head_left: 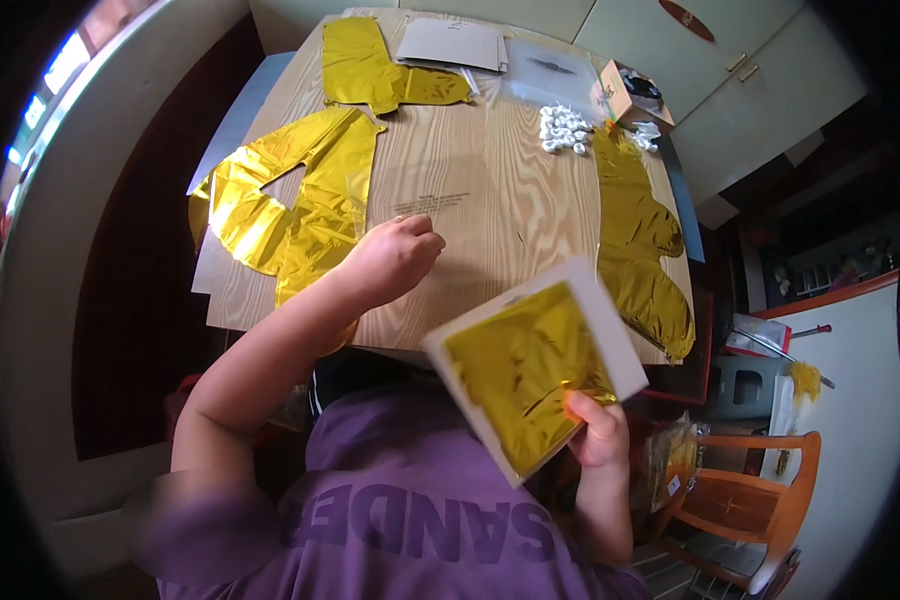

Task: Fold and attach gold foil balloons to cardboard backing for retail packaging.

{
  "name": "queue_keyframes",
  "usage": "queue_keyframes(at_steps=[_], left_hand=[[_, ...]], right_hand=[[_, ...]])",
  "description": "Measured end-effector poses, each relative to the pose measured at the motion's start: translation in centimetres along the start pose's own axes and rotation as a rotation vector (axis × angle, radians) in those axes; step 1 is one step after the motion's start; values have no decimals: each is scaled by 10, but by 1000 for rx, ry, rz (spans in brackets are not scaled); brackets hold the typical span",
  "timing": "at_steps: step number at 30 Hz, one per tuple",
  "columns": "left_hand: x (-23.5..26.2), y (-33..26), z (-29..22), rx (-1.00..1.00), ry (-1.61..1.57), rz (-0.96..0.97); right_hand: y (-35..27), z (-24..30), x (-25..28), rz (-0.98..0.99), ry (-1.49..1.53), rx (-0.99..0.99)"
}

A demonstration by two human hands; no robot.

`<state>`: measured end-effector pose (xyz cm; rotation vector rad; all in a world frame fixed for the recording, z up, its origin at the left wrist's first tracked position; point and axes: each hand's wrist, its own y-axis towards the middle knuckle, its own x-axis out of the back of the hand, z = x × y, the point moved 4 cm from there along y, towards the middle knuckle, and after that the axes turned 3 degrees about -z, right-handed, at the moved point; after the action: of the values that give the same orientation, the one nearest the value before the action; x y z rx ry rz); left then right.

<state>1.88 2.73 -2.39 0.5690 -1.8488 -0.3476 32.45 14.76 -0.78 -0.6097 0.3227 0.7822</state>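
My right hand (600,430) grips a flat, folded gold foil balloon (520,370) backed by a white card (610,340), tilted over the table's near edge. Something orange shows at its thumb tip. My left hand (398,258) is closed over the middle of the table, and whatever its fingers may hold is hidden. Close to that hand, a clear plastic bag (435,195) with faint print lies on the wood. An unfolded gold foil balloon (335,190) with a triangular hole lies left of my left hand.
On the wooden table (490,130) lie another gold balloon (355,65) at the far left and one (635,210) along the right. White cards (452,45), clear plastic sleeves (550,75), small white rolls (562,130) and an open box (630,95) sit farther back. A wooden chair (740,500) stands right.
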Motion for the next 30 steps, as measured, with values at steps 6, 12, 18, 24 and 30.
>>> queue_keyframes(at_steps=[6, 12, 18, 24, 30], left_hand=[[7, 9, -28, -17, -120, 15], [8, -1, -30, 22, -137, 93], [9, 19, -25, 31, -132, 253], [11, 31, -28, 70, -98, 358], [5, 44, -36, 80, -74, 380]], right_hand=[[46, -43, 6, 225, -187, -311], [50, -43, -6, -36, -123, 32], [35, -43, -17, -146, -531, 329], [27, -51, -27, -222, -534, 455], [29, -65, -36, -198, -552, 474]])
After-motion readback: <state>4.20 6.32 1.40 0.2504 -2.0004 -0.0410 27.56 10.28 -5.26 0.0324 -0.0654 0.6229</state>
